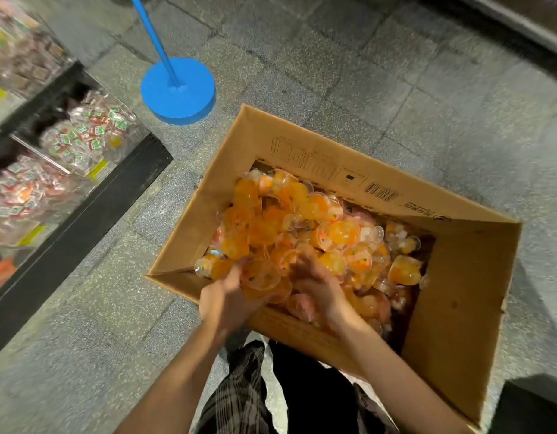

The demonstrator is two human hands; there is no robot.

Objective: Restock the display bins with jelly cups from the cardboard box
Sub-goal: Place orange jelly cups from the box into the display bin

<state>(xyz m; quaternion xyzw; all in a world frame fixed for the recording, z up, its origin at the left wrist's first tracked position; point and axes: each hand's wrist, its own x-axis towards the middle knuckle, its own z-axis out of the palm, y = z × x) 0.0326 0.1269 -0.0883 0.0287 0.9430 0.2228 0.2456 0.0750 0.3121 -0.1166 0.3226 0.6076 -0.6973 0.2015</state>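
Observation:
An open cardboard box [465, 296] stands on the floor in front of me, heaped with several orange jelly cups [339, 230] in clear plastic. My left hand [227, 296] and my right hand [317, 286] reach over the box's near edge. Between them they clasp a bunch of jelly cups [261, 277], fingers curled round it from both sides. The image is blurred around the fingers. Clear display bins [92, 136] with small wrapped sweets sit at the left on a black shelf.
A blue round stand base [178, 89] with a blue pole stands on the grey tiled floor beyond the box's far left corner. The black shelf edge [83, 220] runs diagonally at the left. My checked trousers show below the box.

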